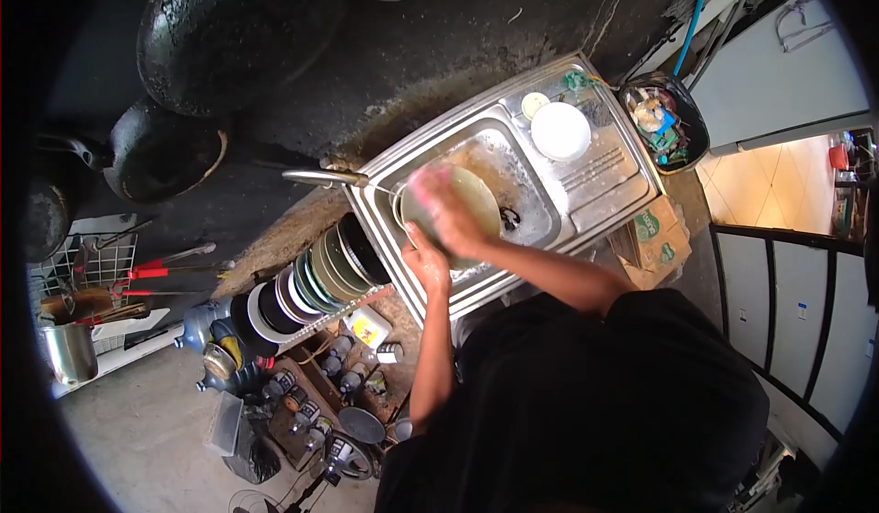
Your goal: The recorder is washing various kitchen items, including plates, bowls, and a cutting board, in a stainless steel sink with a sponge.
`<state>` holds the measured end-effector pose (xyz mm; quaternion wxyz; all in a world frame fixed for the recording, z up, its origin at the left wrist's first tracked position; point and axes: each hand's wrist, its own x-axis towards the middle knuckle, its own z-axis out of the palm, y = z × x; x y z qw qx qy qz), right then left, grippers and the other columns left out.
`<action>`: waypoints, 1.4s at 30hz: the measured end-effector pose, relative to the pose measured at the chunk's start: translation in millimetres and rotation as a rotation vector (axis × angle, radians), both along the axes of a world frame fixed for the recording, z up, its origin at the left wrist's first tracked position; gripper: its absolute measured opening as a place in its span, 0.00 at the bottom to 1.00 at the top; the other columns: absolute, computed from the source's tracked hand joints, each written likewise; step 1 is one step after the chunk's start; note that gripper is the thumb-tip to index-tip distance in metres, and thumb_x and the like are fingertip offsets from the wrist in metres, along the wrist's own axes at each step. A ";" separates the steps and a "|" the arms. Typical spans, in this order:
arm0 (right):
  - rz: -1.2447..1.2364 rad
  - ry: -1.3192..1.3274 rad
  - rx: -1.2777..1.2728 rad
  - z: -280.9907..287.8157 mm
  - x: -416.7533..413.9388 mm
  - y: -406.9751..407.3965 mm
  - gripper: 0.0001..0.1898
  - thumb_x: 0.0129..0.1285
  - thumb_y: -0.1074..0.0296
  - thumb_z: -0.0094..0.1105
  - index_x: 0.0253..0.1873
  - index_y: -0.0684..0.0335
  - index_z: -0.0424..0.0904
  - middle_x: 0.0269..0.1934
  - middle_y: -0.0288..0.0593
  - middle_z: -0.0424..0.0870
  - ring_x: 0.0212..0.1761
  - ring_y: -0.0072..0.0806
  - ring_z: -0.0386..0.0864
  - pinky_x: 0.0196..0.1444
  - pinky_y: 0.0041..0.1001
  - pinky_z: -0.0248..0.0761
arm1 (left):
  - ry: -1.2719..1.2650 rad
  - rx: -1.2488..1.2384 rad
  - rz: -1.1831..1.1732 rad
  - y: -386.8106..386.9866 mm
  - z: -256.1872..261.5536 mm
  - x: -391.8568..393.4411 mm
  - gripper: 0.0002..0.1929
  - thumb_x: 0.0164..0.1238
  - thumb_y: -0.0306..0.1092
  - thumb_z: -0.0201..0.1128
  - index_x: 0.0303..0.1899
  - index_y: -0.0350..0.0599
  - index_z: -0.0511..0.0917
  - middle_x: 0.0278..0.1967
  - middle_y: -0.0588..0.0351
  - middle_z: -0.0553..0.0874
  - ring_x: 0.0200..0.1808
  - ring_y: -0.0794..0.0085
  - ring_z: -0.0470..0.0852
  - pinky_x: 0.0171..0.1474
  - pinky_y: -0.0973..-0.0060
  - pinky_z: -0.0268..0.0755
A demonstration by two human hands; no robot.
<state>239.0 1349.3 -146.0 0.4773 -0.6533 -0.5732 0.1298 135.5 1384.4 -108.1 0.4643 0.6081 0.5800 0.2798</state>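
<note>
A pale round plate or shallow bowl [481,201] is held over the basin of a stainless steel sink [529,163]. My left hand [427,260] grips its near left rim, with the thumb on top. My right hand [450,214], blurred, presses something pink [432,182], perhaps a sponge or cloth, on the plate's surface. A thin stream of water falls from the metal faucet [329,178] at the plate's left edge. Another rim shows just beneath the held plate. Suds and a small black object [509,218] lie in the basin.
On the drainboard are a white bowl [560,131], a small pale lid or dish [534,106] and a green scrubber [578,80]. A rack of upright plates [329,266] stands left of the sink. A full trash bin [663,128] and a cardboard box [659,242] are at the right.
</note>
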 end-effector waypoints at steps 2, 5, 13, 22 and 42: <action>0.301 -0.061 0.016 -9.8 5.7 7.4 0.26 0.72 0.62 0.40 0.73 0.62 0.58 0.75 0.51 0.55 0.77 0.45 0.51 0.78 0.45 0.37 | -0.254 0.118 0.129 -3.9 -4.3 2.0 0.31 0.78 0.53 0.47 0.19 0.36 0.66 0.15 0.65 0.65 0.21 0.81 0.59 0.22 0.69 0.51; -0.066 0.249 0.230 -8.1 4.2 5.2 0.27 0.70 0.66 0.42 0.73 0.63 0.58 0.74 0.50 0.57 0.77 0.44 0.52 0.78 0.45 0.37 | -0.195 -0.070 0.045 -7.3 -7.3 -3.5 0.30 0.78 0.53 0.47 0.21 0.36 0.70 0.17 0.66 0.66 0.22 0.81 0.58 0.24 0.72 0.50; 0.099 -0.116 0.014 23.4 -22.4 -18.1 0.27 0.65 0.75 0.44 0.70 0.66 0.63 0.72 0.51 0.60 0.77 0.45 0.53 0.78 0.41 0.41 | -0.402 -0.052 0.212 9.2 -0.7 -4.3 0.30 0.78 0.56 0.46 0.19 0.41 0.67 0.16 0.64 0.67 0.21 0.80 0.60 0.23 0.72 0.51; 0.018 0.052 0.023 36.6 -20.4 -16.9 0.28 0.68 0.72 0.41 0.73 0.65 0.57 0.74 0.54 0.57 0.78 0.47 0.47 0.79 0.45 0.34 | -0.279 0.128 0.135 9.3 11.5 10.8 0.29 0.79 0.51 0.47 0.23 0.34 0.70 0.17 0.62 0.67 0.24 0.79 0.60 0.25 0.69 0.54; -0.068 -0.100 0.018 60.3 9.3 -17.1 0.25 0.69 0.74 0.39 0.71 0.59 0.65 0.72 0.44 0.63 0.77 0.39 0.55 0.78 0.40 0.42 | -0.215 0.126 -0.015 -15.0 13.1 5.7 0.25 0.76 0.46 0.52 0.31 0.27 0.77 0.20 0.60 0.76 0.25 0.80 0.67 0.28 0.71 0.64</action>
